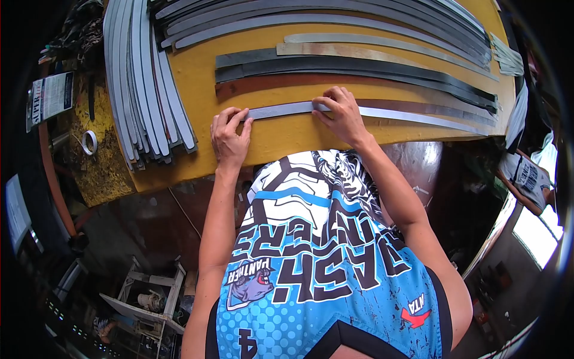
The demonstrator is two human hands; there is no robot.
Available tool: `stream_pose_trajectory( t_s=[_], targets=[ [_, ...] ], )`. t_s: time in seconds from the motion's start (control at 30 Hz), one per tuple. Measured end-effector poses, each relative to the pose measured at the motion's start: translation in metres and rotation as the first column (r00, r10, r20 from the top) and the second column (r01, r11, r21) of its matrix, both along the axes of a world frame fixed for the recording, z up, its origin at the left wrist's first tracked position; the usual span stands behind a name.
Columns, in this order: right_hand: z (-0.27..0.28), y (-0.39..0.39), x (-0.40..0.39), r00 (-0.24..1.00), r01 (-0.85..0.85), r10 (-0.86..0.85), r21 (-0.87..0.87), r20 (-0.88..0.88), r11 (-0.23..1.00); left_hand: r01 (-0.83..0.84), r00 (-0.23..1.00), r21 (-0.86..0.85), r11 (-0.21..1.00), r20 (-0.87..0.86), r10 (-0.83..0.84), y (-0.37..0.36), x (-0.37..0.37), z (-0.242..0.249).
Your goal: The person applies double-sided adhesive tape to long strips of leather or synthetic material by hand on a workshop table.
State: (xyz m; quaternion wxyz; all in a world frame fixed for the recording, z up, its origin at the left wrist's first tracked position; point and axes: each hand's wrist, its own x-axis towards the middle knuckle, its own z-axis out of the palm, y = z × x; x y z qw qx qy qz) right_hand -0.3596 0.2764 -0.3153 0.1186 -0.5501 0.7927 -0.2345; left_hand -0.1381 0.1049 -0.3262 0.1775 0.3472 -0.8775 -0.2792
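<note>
A long grey leather-like strip (281, 110) lies along the near side of the yellow tabletop, running out to the right. At its left end, my left hand (232, 136) is closed, with thumb and fingertips pinching the strip. Farther along, my right hand (342, 116) has its thumb and fingers closed on the same strip; a darker grey patch shows under those fingers, and I cannot make out what it is. Just behind the strip lies a brown strip (412, 107), partly hidden by the right hand.
Dark strips (353, 69) and a tan strip (329, 52) lie beyond my hands. Grey round-ended strips are piled at the left (134, 78) and far side (335, 23). A white tape roll (89, 142) sits at left. The yellow table (179, 173) ends before my body.
</note>
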Motion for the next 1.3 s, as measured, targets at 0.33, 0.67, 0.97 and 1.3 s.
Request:
stream_pose_trajectory(
  t_s=[0.33, 0.67, 0.97, 1.3],
  targets=[
    [-0.004, -0.004, 0.003, 1.0, -0.026, 0.026, -0.056, 0.003, 0.998, -0.041, 0.998, 0.024, 0.999, 0.042, 0.04, 0.002, 0.003, 0.005],
    [-0.011, -0.005, 0.003, 1.0, -0.019, 0.02, -0.101, 0.002, 0.995, 0.212, 0.976, 0.0, 0.977, -0.061, -0.211, 0.046, -0.064, 0.008],
    [0.004, 0.007, -0.007, 0.994, -0.001, 0.006, -0.046, 0.105, 0.999, 0.266, 0.962, 0.004, 0.964, -0.068, -0.265, 0.047, -0.072, 0.0],
    [0.026, 0.058, -0.06, 0.985, 0.026, -0.042, 0.097, 0.17, 0.995, 0.223, 0.974, -0.019, 0.975, 0.032, -0.222, 0.046, -0.065, 0.009]
  ],
)
